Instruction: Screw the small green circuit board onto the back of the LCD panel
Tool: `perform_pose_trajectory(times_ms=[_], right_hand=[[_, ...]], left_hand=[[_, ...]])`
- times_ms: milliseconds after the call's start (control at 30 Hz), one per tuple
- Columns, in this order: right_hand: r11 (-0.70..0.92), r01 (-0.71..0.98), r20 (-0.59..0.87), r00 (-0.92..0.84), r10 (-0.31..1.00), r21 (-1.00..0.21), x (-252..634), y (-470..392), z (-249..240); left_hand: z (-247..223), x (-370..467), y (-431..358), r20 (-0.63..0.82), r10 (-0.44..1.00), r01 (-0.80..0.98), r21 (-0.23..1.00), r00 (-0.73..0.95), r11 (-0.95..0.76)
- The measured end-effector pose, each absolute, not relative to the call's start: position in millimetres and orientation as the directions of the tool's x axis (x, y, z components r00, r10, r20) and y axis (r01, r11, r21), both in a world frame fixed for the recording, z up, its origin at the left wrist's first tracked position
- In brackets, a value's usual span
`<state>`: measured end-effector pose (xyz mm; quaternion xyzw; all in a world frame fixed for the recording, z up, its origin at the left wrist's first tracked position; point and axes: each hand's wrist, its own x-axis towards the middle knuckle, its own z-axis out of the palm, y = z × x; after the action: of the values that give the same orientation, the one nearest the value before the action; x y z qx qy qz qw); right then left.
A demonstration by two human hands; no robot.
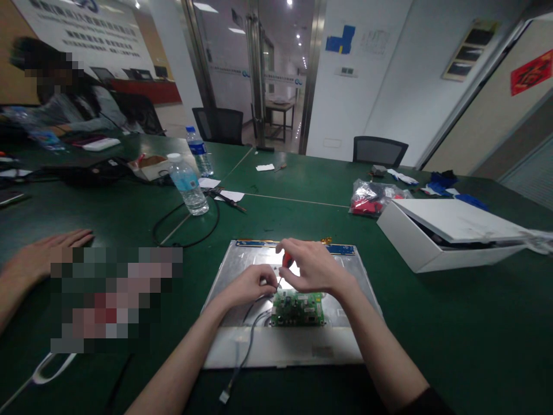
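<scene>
A flat display panel lies back side up on the table, with a green circuit board on its middle. My right hand is closed around the red handle of a screwdriver, whose thin shaft slants down to the board's upper left corner. Beside that tip, my left hand has thumb and fingers pinched together; whatever is between them is too small to make out. From the board's left side a grey cable runs over the panel's near edge and ends in a white connector.
Right of the panel stands a white box with its lid ajar, near a bagged red item. Water bottles and a black cable are at the back left. Another person's hand rests on the table at left.
</scene>
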<state>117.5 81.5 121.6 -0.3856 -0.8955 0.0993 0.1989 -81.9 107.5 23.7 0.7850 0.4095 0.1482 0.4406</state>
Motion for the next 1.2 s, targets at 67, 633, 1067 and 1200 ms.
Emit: perform_pose_trajectory(times_ms=[67,633,1067,1200], right_hand=[[0.680,0.656,0.281,-0.620,0.733,-0.326,116.0,81.3,121.0],[0.651,0.678,0.260,-0.597,0.759,-0.341,114.5,84.1,117.6],[0.650,0.681,0.269,-0.592,0.760,-0.337,115.0,82.9,118.7],[0.630,0.709,0.248,-0.580,0.776,-0.315,115.0,84.4,116.2]], left_hand=[[21.8,-82.5,108.1,-0.108,0.774,0.501,0.815,0.624,-0.291],[26.3,-83.4,106.6,-0.126,0.768,0.509,0.813,0.628,-0.283],[24.8,-82.4,106.4,-0.132,0.773,0.525,0.802,0.620,-0.283],[28.0,-82.1,105.5,-0.156,0.774,0.536,0.802,0.614,-0.264]])
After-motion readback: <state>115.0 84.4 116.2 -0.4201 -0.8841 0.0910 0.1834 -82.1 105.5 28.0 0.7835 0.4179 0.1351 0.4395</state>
